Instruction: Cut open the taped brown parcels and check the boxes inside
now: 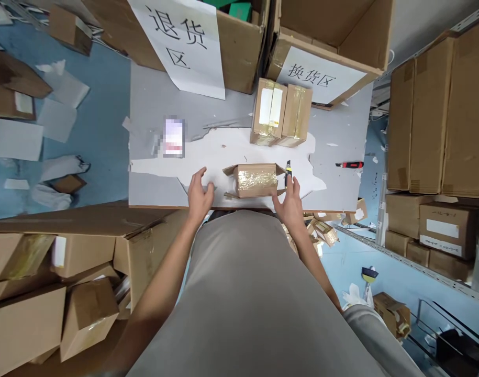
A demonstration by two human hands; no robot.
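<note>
A small cardboard box [257, 179] lies near the table's front edge, shiny tape across its upper face and its end flaps spread outward at both sides. My left hand [200, 198] hovers to the left of it, thumb and fingers apart, with nothing in it. At the box's right end is my right hand [289, 204], also with spread fingers; its thumb is close to the lower right flap, and I cannot tell whether they touch. Just beyond those fingertips lies a yellow-and-black utility knife [288, 170].
Two taped boxes [280, 112] stand behind on the grey table [333, 191]. A red-and-black utility knife [349, 165] lies at right. Large labelled cartons [243, 50] line the back. A carton full of boxes [145, 251] is at lower left; shelving with boxes [439, 115] stands right.
</note>
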